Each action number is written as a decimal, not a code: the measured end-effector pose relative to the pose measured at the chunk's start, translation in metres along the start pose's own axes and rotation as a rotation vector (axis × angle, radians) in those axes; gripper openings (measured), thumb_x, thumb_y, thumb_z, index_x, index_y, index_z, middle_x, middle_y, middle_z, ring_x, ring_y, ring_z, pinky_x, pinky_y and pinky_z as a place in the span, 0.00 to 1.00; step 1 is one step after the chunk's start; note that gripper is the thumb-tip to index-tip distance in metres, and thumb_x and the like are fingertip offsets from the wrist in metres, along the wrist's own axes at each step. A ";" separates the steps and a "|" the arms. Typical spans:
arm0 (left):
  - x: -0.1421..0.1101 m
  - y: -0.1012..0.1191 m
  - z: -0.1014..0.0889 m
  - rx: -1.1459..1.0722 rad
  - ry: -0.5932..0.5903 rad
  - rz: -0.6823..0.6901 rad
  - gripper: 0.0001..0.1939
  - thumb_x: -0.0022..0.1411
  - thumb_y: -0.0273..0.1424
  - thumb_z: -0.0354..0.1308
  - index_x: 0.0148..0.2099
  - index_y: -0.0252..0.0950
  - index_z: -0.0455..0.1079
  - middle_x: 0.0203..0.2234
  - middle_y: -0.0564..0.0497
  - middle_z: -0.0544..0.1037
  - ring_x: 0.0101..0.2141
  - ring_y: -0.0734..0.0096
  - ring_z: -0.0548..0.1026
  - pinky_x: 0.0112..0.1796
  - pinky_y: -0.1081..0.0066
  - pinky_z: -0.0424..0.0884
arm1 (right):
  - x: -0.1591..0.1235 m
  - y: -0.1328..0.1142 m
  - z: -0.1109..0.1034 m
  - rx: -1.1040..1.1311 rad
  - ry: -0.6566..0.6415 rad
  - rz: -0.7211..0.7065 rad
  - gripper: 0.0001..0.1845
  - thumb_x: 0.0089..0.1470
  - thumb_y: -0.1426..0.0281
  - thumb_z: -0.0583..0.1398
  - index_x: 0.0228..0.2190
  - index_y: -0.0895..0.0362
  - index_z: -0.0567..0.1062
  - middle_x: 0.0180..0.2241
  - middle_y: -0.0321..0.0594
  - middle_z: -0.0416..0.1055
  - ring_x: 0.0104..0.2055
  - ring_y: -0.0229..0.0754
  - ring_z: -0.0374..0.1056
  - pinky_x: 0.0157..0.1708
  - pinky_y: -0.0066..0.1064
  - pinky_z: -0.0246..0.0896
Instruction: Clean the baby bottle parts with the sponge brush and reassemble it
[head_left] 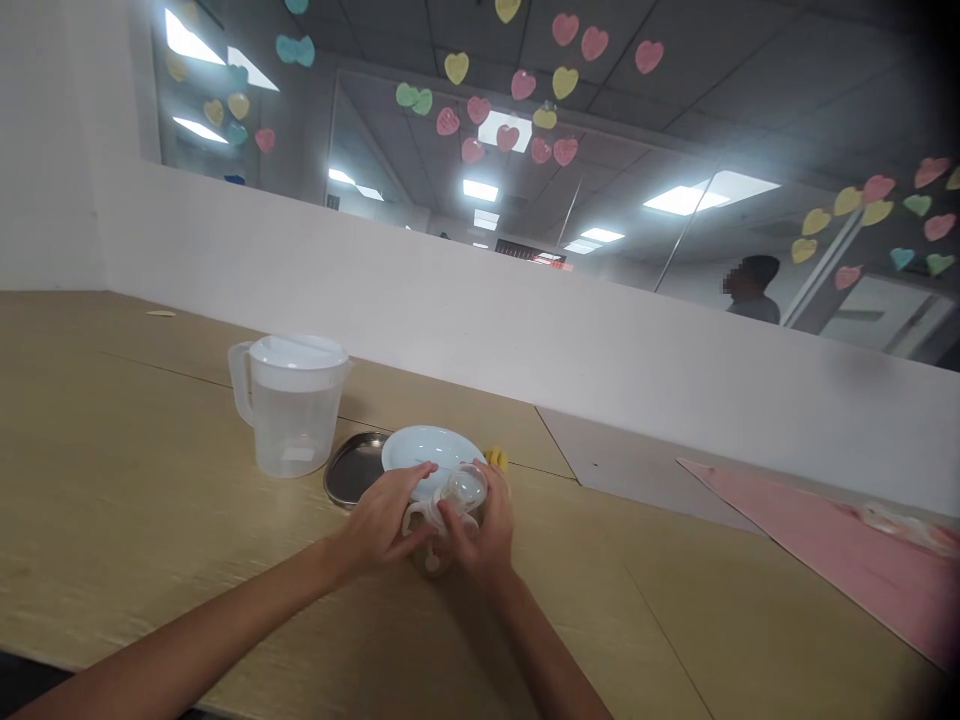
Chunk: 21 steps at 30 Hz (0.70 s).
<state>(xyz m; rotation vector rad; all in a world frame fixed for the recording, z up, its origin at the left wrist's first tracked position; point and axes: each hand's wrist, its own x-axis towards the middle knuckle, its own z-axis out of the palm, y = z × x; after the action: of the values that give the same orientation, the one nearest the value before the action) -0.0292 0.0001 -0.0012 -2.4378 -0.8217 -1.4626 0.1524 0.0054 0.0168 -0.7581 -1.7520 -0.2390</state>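
Note:
Both hands are on a baby bottle (pixel 464 487) with a clear domed cap and white side handles, held tilted over the front of a white bowl. My left hand (pixel 380 520) closes round its handle side, thumb and fingers curved about it. My right hand (pixel 486 525) grips the cap and collar from the other side, the thumb lying across the front. The lower part of the bottle is partly covered by my fingers. Just behind it sits the white bowl (pixel 427 442), overlapping a dark metal tray (pixel 352 470).
A lidded clear plastic pitcher (pixel 294 420) stands on the wooden table (pixel 150 480) to the left. A small yellow thing (pixel 496 458) lies beside the bowl. At the right is a pink board (pixel 832 550). A low white wall (pixel 450 320) with glass above runs behind.

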 end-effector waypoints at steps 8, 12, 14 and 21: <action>-0.011 -0.004 0.018 -0.064 -0.138 -0.127 0.36 0.63 0.40 0.49 0.66 0.34 0.38 0.48 0.39 0.71 0.48 0.58 0.69 0.48 0.58 0.65 | -0.014 0.001 0.003 0.286 -0.206 0.198 0.24 0.53 0.60 0.57 0.49 0.55 0.63 0.45 0.46 0.68 0.47 0.49 0.66 0.46 0.44 0.63; -0.009 -0.004 0.016 -0.110 -0.216 -0.122 0.26 0.64 0.39 0.48 0.61 0.34 0.51 0.48 0.41 0.70 0.47 0.60 0.69 0.48 0.59 0.65 | -0.013 0.002 0.002 0.228 -0.241 0.154 0.22 0.54 0.61 0.57 0.49 0.56 0.63 0.45 0.47 0.68 0.48 0.49 0.64 0.46 0.44 0.62; -0.009 -0.004 0.016 -0.135 -0.253 -0.132 0.22 0.65 0.38 0.47 0.58 0.35 0.55 0.46 0.42 0.71 0.45 0.61 0.69 0.47 0.60 0.65 | -0.012 0.003 0.001 0.193 -0.254 0.137 0.21 0.54 0.61 0.57 0.48 0.56 0.63 0.45 0.47 0.68 0.48 0.50 0.64 0.47 0.45 0.61; -0.015 -0.004 0.020 -0.171 -0.235 -0.187 0.27 0.66 0.39 0.45 0.64 0.36 0.48 0.48 0.42 0.70 0.47 0.60 0.68 0.49 0.58 0.63 | -0.015 0.004 0.002 0.099 -0.247 0.071 0.22 0.55 0.63 0.55 0.50 0.56 0.61 0.45 0.48 0.67 0.49 0.51 0.62 0.47 0.46 0.60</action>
<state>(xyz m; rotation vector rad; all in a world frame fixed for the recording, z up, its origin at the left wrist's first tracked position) -0.0217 0.0063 -0.0249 -2.7664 -1.0358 -1.3736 0.1552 0.0038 0.0017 -0.8026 -1.9489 -0.0099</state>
